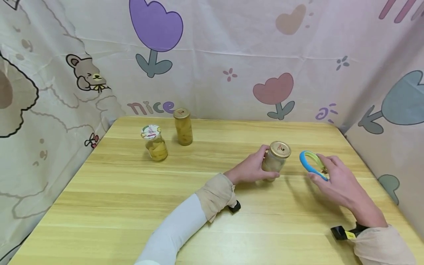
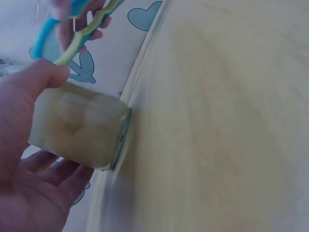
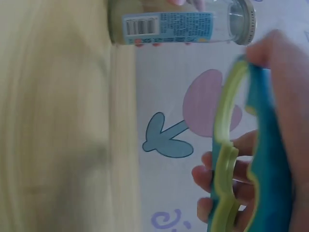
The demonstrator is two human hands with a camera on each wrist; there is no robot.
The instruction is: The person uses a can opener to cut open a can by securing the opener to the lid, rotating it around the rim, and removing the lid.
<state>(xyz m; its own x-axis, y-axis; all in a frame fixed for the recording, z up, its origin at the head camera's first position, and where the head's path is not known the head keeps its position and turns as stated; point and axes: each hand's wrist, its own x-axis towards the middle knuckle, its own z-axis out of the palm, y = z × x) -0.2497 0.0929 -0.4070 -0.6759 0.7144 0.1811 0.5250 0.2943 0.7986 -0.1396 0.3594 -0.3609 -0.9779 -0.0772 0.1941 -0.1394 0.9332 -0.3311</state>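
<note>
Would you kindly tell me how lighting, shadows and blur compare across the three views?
Head view: bright, soft shadows on the pale wooden table near the right hand; left wrist view: dim and bluish, table hazy, the blue-and-green looped tool blurred; right wrist view: dim, the thumb blurred, a broad shadow on the table.

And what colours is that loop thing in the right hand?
The loop thing is blue outside and yellow-green inside, seen best in the right wrist view.
</note>
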